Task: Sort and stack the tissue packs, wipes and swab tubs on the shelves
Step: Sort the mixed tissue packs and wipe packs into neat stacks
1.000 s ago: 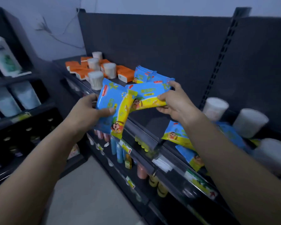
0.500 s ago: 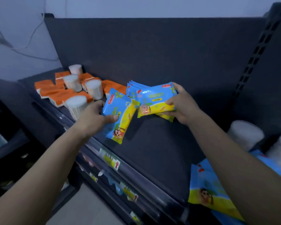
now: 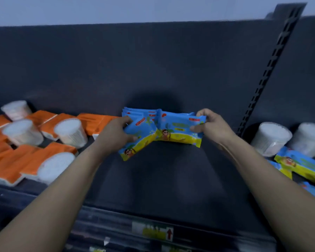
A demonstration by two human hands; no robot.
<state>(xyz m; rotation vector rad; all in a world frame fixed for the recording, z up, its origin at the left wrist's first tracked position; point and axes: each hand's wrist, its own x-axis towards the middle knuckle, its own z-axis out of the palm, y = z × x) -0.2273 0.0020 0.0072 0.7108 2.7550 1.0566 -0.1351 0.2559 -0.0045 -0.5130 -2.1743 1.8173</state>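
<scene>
Gripping one blue wipes pack apiece: the left hand point(image 3: 115, 135) is curling its fingers round the left end of the tilted pack point(image 3: 135, 144), and the right hand point(image 3: 213, 128) is pinching the right end of the level pack point(image 3: 180, 131), thumb in front. Both packs are sitting left of the slotted upright point(image 3: 273, 70), low against the back panel, with their inner ends meeting. I cannot tell whether they are touching the shelf point(image 3: 171, 179).

A short row of standing wipes point(image 3: 135, 112) is showing just behind them; by my reckoning this is the start of a sorted group.

Farther left of the upright, orange tissue packs point(image 3: 11, 160) are lying overlapped and askew, with swab tubs point(image 3: 71, 132) scattered among them: unsorted. Right of the upright, two more tubs point(image 3: 270, 138) are resting beside loose wipes packs point(image 3: 302, 164) lying flat in a heap.

Judging progress: early. The wipes are being gathered, while the tissues, the tubs and the right-hand wipes are all waiting.
</scene>
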